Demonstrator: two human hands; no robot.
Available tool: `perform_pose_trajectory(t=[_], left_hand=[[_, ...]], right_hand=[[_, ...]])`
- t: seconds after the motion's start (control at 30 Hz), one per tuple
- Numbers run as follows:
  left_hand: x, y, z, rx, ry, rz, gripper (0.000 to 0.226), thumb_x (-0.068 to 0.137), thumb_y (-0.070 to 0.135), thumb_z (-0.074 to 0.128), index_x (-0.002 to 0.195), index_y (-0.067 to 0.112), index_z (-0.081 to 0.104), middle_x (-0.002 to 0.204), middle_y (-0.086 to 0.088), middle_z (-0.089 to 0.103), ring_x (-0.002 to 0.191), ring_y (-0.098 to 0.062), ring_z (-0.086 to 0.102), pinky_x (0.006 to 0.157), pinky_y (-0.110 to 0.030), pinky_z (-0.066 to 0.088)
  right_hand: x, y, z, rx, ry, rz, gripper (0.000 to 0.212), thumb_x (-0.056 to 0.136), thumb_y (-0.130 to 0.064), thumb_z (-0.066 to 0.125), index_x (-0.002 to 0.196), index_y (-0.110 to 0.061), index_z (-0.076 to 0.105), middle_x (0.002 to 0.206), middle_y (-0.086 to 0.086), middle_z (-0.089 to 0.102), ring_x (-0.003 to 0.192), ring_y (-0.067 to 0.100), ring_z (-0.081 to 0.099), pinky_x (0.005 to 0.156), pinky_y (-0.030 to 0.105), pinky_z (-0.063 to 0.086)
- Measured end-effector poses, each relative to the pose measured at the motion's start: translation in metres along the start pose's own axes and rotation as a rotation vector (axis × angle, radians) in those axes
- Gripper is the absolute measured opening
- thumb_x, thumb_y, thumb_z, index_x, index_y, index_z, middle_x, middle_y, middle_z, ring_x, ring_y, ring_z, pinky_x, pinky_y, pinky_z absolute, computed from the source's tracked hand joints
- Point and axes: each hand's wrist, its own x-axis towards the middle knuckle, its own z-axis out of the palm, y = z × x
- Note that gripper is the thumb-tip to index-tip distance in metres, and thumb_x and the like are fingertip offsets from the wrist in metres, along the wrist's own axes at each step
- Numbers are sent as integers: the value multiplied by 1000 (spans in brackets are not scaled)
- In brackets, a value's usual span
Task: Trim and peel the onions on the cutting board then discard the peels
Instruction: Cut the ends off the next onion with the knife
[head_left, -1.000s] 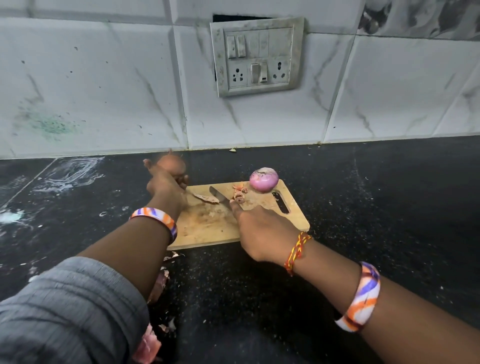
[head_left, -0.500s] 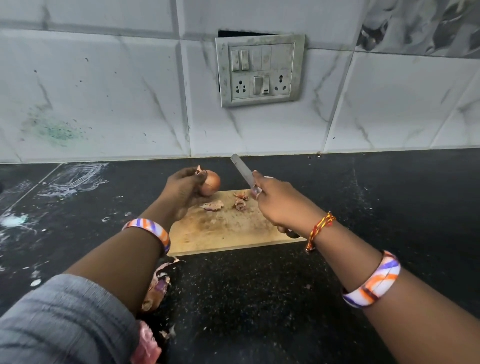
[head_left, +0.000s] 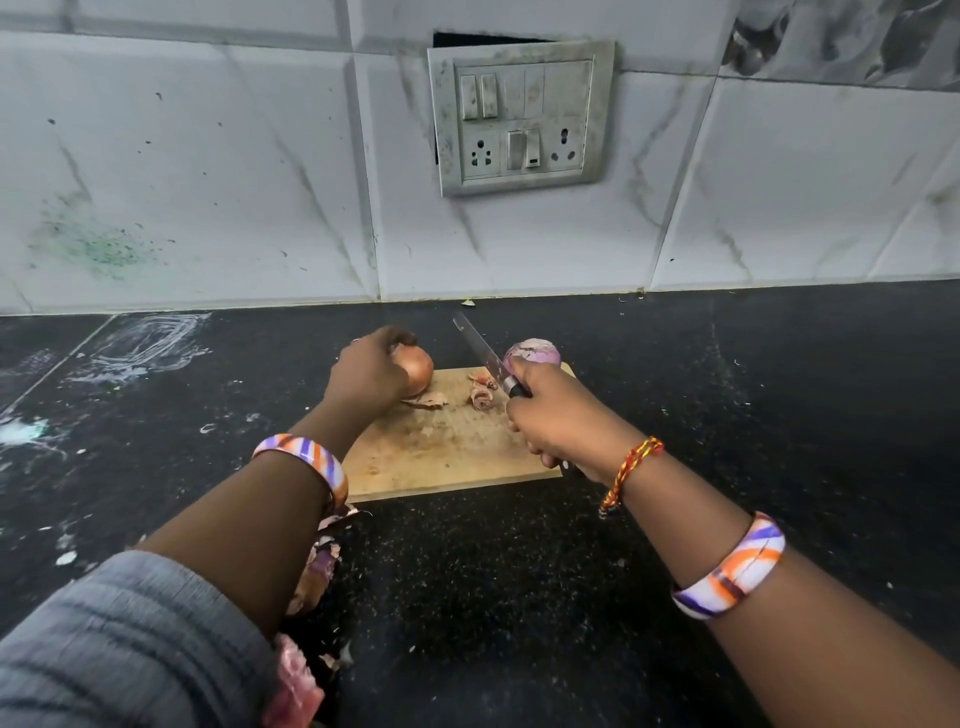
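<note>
A wooden cutting board (head_left: 441, 457) lies on the black counter. My left hand (head_left: 366, 371) grips an unpeeled brown onion (head_left: 418, 370) at the board's far left corner. My right hand (head_left: 558, 415) holds a knife (head_left: 480, 353) by its handle, blade raised and pointing up and to the left, between the two onions. A peeled purple onion (head_left: 535, 353) sits at the board's far right corner, partly behind my right hand. Small peel scraps (head_left: 480, 397) lie on the board between my hands.
A pile of onion peels (head_left: 317, 566) lies on the counter near the board's front left corner, under my left forearm. A tiled wall with a switch and socket plate (head_left: 519, 119) stands close behind the board. White smears mark the counter at left.
My left hand brought the brown onion from off the board's left onto its far corner. My right hand lifted the knife off the board and now holds it raised.
</note>
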Motion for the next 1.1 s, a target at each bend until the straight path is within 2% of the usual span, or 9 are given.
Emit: perform_pose_trajectory(t=[0.1, 0.17, 0.23, 0.33, 0.47, 0.63, 0.73, 0.9, 1.1], left_hand=[[3, 7, -1, 166, -171, 73, 64, 75, 14, 70, 131, 11, 39, 128, -14, 49, 114, -31, 50, 92, -36, 43], [5, 10, -6, 210, -195, 101, 69, 70, 16, 75, 128, 8, 38, 126, -14, 50, 112, -30, 50, 89, -36, 43], [7, 10, -10, 110, -172, 99, 71, 67, 16, 79, 126, 9, 40, 125, -12, 51, 111, -30, 51, 87, -34, 42], [2, 11, -7, -232, -165, 73, 61, 76, 21, 72, 129, 18, 43, 127, -8, 52, 108, -26, 54, 94, -36, 46], [-9, 5, 12, -147, -187, 81, 43, 91, 34, 51, 132, 21, 42, 127, -11, 54, 107, -24, 52, 91, -32, 39], [-16, 5, 23, -165, -49, 200, 37, 101, 29, 25, 124, 14, 49, 116, -15, 62, 109, -33, 55, 93, -34, 40], [-17, 14, 34, -93, 9, 214, 34, 100, 29, 25, 121, 12, 47, 106, -17, 64, 100, -34, 57, 79, -35, 41], [-17, 18, 42, -21, 252, 99, 31, 98, 27, 30, 111, 7, 50, 99, -23, 63, 94, -39, 55, 66, -33, 31], [-12, 13, 33, -199, 280, -71, 34, 97, 17, 30, 111, -2, 54, 112, -24, 60, 104, -37, 53, 77, -30, 36]], right_hand=[[1, 0, 1, 30, -5, 7, 54, 92, -4, 35, 143, -20, 28, 89, 10, 53, 56, 17, 44, 45, 27, 39], [1, 1, 0, 31, -1, 12, 57, 91, -4, 35, 145, -20, 25, 90, 11, 54, 54, 17, 45, 46, 27, 40], [1, 3, -2, 52, 2, 14, 59, 91, -4, 36, 146, -21, 23, 89, 11, 54, 56, 18, 46, 48, 29, 41], [2, 2, -6, 136, 22, 9, 58, 92, -3, 35, 146, -22, 24, 86, 10, 52, 57, 19, 46, 52, 32, 41], [2, -1, -6, 202, 44, -3, 57, 95, -4, 33, 146, -27, 23, 81, 4, 48, 53, 14, 43, 44, 27, 39], [-5, -2, 4, 139, -13, -19, 60, 95, -9, 30, 147, -35, 13, 77, 7, 50, 48, 15, 43, 40, 26, 39], [-9, -5, 7, 87, -19, -44, 60, 95, -8, 29, 148, -31, 11, 69, 3, 50, 42, 14, 43, 33, 18, 35], [-14, -2, 5, 77, -14, -22, 58, 96, -10, 28, 148, -31, 12, 66, 3, 52, 37, 11, 44, 30, 12, 30], [-13, 3, 8, 107, -39, -13, 57, 97, -12, 29, 147, -35, 14, 76, 8, 54, 44, 13, 47, 36, 20, 37]])
